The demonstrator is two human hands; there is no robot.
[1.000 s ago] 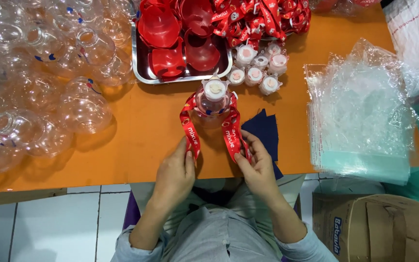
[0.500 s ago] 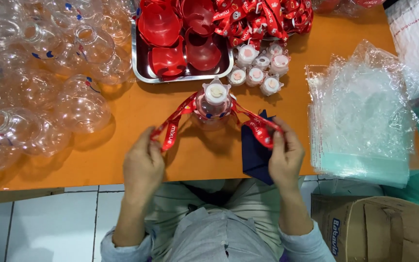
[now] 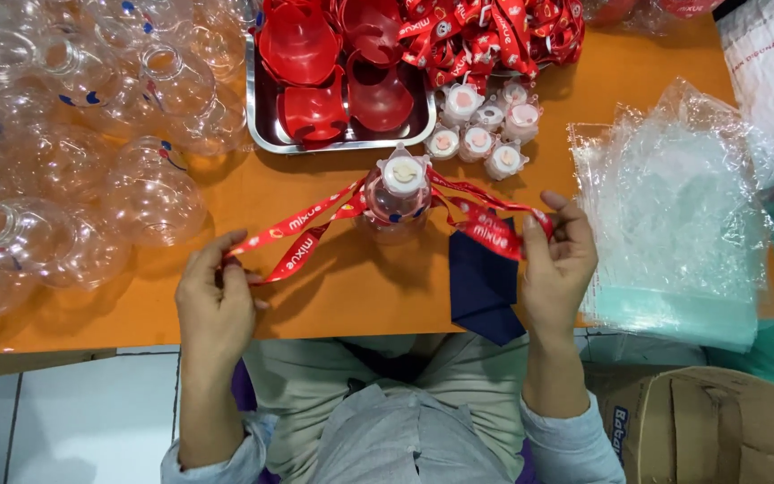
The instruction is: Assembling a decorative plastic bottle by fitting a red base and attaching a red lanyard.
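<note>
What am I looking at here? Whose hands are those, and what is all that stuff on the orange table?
The camera sits on a person's head and looks down, so you see that person's own two hands. The left hand and the right hand each pinch one end of a red strap that is fixed to a small clear bottle standing on the orange table. To the left lie many empty clear bottles. Behind are a metal tray of red plastic parts, white caps and more red straps. To the right is a stack of clear bags.
</note>
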